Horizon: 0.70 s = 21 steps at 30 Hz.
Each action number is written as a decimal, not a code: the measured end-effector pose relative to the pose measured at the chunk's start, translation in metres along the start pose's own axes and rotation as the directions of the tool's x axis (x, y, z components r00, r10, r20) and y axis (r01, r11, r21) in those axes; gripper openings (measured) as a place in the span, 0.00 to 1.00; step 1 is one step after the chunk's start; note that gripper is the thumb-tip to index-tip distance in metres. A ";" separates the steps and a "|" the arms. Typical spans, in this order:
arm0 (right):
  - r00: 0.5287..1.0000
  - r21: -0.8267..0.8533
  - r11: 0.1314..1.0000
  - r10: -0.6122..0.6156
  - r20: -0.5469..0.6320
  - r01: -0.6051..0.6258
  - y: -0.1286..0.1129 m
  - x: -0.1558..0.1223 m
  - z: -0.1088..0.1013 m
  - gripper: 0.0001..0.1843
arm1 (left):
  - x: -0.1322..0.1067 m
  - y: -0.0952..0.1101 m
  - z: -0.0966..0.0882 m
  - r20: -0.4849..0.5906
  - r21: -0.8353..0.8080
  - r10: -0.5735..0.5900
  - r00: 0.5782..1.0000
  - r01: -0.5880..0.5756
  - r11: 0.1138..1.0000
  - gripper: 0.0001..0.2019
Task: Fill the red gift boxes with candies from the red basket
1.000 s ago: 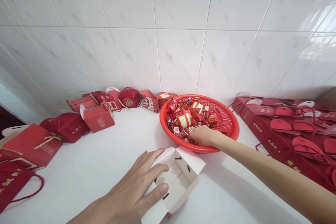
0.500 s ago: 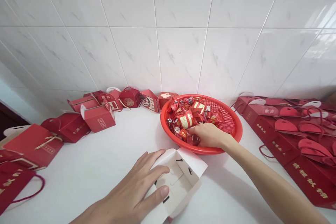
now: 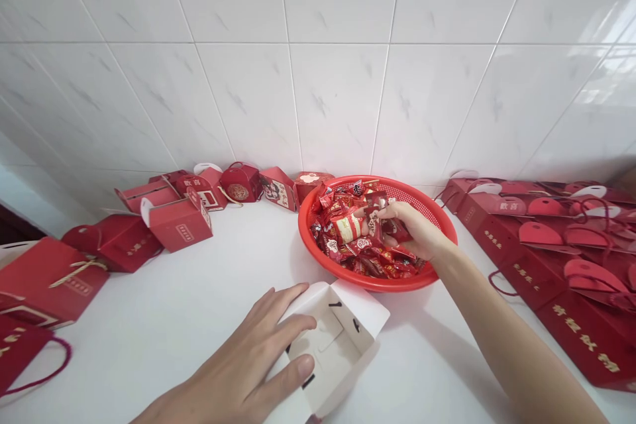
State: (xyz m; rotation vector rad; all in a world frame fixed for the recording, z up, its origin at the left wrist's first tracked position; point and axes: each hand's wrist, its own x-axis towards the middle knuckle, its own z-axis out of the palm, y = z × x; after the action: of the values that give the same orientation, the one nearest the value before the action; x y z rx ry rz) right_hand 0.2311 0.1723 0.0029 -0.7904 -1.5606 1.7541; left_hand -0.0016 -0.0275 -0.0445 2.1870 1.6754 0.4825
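Note:
My right hand [image 3: 408, 228] is closed on some red and dark-red wrapped candies [image 3: 375, 218] just above the red plastic basket [image 3: 330, 273]. Loose red-wrapped candies [image 3: 368, 258] fill much of that basket, a cream-and-red packet [image 3: 346, 228] among them. In front of the basket stands an opened box [image 3: 342, 344], its white inside facing up and nothing in it. My left hand [image 3: 268, 351] lies across the box's left side, fingers and thumb spread, touching a flap. The underside of this hand is hidden.
Several red gift boxes [image 3: 179, 222] with handles stand in a curved row at the left and back. On the right, rows of red boxes [image 3: 541, 278] are packed close together, gold lettering on their sides. A white tiled wall [image 3: 332, 99] rises behind the white tabletop [image 3: 238, 258].
My right hand has lifted from deep among the candies and now shows wrapped candies in its fingers. My left hand and the opened box keep their places; the view has shifted slightly.

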 end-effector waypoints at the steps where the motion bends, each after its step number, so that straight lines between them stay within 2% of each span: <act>1: 1.000 0.053 0.999 0.004 -0.004 -0.004 0.000 0.000 -0.001 0.08 | 0.000 0.000 0.000 0.004 -0.007 0.000 1.000 0.000 1.000 0.20; 6: 0.997 0.177 0.981 0.075 0.007 -0.075 -0.001 0.000 -0.003 0.06 | 0.000 -0.002 0.000 -0.011 -0.009 0.027 1.000 -0.027 1.000 0.20; 14: 0.997 0.072 0.995 0.070 -0.039 -0.067 -0.005 -0.004 0.000 0.17 | 0.000 -0.001 0.002 -0.019 0.012 0.023 1.000 -0.023 1.000 0.19; 18: 0.995 0.068 0.997 0.054 -0.081 -0.048 -0.005 -0.004 0.002 0.17 | -0.001 -0.003 0.004 -0.030 0.020 0.032 0.999 -0.032 0.999 0.19; 21: 0.998 0.025 1.000 -0.006 -0.070 0.007 -0.005 -0.004 0.001 0.14 | -0.001 -0.004 0.004 -0.033 0.025 0.051 0.998 -0.050 0.998 0.20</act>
State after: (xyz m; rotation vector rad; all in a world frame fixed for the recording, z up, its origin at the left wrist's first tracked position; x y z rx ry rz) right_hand 0.2335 0.1690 0.0075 -0.8245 -1.4912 1.7200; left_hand -0.0033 -0.0276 -0.0498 2.2548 1.6549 0.5175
